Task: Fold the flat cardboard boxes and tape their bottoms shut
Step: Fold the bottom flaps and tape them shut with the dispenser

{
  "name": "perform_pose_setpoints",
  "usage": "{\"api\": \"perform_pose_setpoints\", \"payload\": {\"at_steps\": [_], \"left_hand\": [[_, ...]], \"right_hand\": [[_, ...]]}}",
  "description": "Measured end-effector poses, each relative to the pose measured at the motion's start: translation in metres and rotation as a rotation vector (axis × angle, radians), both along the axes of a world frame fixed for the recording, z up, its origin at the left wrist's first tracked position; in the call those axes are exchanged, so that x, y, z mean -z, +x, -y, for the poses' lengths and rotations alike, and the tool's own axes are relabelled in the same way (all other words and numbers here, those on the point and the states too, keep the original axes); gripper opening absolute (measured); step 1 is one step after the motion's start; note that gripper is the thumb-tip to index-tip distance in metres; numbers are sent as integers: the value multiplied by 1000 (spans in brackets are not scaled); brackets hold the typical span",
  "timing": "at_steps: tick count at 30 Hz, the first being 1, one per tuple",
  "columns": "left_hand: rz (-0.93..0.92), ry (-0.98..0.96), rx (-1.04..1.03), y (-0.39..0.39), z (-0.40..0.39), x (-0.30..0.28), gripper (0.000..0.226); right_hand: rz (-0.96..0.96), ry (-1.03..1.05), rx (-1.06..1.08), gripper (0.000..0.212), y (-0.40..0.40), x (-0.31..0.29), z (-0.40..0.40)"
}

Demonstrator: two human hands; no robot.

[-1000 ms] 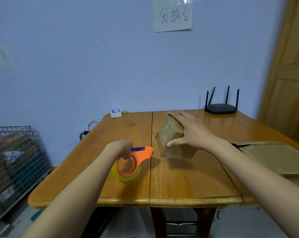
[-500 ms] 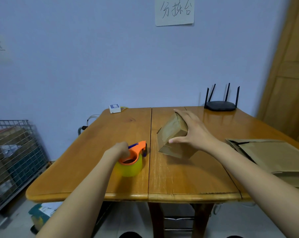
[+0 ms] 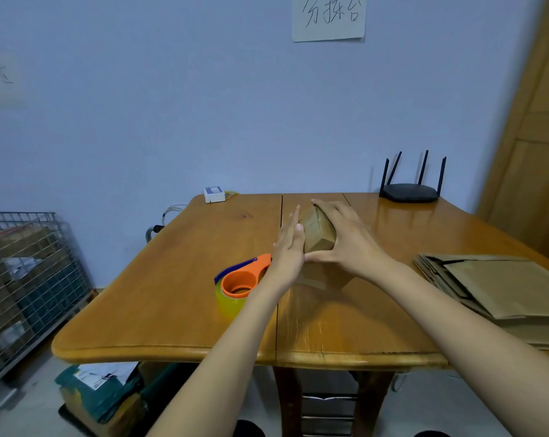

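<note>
Folded cardboard box, plain brown, with a glossy strip of clear tape along its upper face. It stands near the middle of the wooden tabletop, tilted up on one lower edge, its long axis running from the near side of the tabletop toward the wall and slightly leftward. The right hand grips the box from above and from the right, fingers curled over the top face and thumb along the near end. The left hand lies flat, fingers straight, pressing against the box's left face. Just left of the left wrist sits an orange tape dispenser loaded with a yellowish roll, lying on its side. A stack of flat cardboard boxes occupies the right edge of the tabletop, well apart from the folded box. A black router stands at the far edge.
</note>
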State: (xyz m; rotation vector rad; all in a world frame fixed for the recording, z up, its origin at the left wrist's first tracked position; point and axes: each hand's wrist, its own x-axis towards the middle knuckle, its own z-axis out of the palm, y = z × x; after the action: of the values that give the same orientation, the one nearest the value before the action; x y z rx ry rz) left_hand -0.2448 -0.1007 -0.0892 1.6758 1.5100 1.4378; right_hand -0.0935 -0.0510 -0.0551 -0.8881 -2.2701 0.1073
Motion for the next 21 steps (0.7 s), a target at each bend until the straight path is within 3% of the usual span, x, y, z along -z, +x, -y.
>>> {"api": "perform_pose_setpoints", "payload": {"at_steps": [5, 10, 13, 15, 17, 21], "left_hand": [[155, -71, 97, -5, -1, 9, 55], [354, -64, 135, -12, 3, 26, 47], [439, -42, 13, -18, 2, 39, 48], [650, -5, -103, -20, 4, 34, 40], [788, -35, -90, -23, 5, 24, 39], [560, -222, 84, -20, 7, 12, 70]], "right_hand": [[-28, 5, 6, 107, 5, 3, 4], [-108, -44, 26, 109, 9, -2, 6], [-24, -55, 34, 110, 12, -14, 4], [28, -60, 56, 111, 13, -16, 3], [-24, -153, 109, 111, 14, -14, -1], [-215, -411, 195, 111, 16, -9, -8]]}}
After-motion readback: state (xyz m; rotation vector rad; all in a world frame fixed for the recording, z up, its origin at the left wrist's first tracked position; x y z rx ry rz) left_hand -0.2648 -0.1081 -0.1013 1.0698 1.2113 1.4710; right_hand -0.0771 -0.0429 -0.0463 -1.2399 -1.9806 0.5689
